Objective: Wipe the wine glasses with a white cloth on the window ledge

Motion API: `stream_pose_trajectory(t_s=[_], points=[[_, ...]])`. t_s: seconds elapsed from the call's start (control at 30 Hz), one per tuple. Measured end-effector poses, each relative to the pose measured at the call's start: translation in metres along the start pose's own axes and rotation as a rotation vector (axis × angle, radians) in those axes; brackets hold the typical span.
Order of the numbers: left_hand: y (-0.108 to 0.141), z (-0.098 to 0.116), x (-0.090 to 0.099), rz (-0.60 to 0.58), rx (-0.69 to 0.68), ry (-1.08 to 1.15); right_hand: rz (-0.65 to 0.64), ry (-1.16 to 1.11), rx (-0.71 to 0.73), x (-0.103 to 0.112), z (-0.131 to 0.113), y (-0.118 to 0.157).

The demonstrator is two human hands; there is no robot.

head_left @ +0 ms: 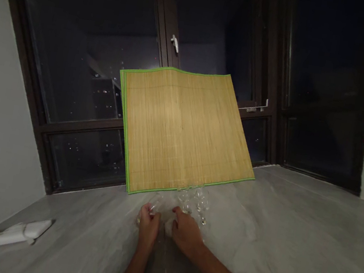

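My left hand (148,225) is closed round a small clear, bulb-like piece (155,205), which sticks up past its fingertips. To its right, my right hand (187,233) hovers over or rests on the grey surface with index finger stretched out and thumb apart; nothing shows between them. Just beyond the right hand lies a cluster of clear, bulb-like pieces (199,201), some with small gold-coloured bits. Their exact kind is too blurred to tell. Behind them, a folded bamboo mat (186,130) with green edging leans against the window.
The hands work on a grey marbled ledge (274,231). A white bundle (23,232) with a cord lies at the lower left. Dark-framed windows with a white handle (175,43) rise behind the mat, between pale walls on the left and right.
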State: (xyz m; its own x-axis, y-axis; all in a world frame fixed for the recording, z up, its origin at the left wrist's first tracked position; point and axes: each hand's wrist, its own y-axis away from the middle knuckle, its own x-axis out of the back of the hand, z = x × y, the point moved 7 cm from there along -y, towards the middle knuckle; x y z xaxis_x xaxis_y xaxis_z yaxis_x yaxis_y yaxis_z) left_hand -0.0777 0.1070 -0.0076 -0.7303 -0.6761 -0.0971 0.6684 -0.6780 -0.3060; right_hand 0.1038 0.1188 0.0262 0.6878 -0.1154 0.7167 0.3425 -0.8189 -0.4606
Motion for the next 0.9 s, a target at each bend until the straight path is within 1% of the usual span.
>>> stream_pose_trajectory(t_s=[0.1,0.17,0.27,0.37,0.47,0.6,0.7,0.8,0.9], points=[[0.003,0.013,0.001,-0.001,-0.130,-0.191,0.128,-0.122,0.062,0.009,-0.006,-0.001],[0.007,0.023,-0.001,-0.012,-0.212,-0.268,0.196,-0.177,0.117,0.014,-0.009,-0.001],[0.015,0.033,-0.010,-0.096,-0.279,-0.254,0.240,-0.193,0.199,0.018,-0.014,0.000],[0.023,0.040,-0.020,-0.220,-0.298,-0.161,0.249,-0.159,0.280,0.021,-0.020,0.002],[0.030,0.048,-0.026,-0.287,-0.311,-0.165,0.270,-0.132,0.338,0.026,-0.025,0.005],[0.033,0.055,-0.024,-0.282,-0.287,-0.152,0.335,-0.120,0.365,0.033,-0.026,0.007],[0.033,0.058,-0.019,-0.257,-0.304,-0.150,0.403,-0.107,0.356,0.039,-0.024,0.008],[0.031,0.055,-0.011,-0.224,-0.326,-0.148,0.452,-0.103,0.343,0.045,-0.021,0.007],[0.027,0.051,-0.003,-0.158,-0.356,-0.133,0.477,-0.132,0.337,0.049,-0.019,0.007]])
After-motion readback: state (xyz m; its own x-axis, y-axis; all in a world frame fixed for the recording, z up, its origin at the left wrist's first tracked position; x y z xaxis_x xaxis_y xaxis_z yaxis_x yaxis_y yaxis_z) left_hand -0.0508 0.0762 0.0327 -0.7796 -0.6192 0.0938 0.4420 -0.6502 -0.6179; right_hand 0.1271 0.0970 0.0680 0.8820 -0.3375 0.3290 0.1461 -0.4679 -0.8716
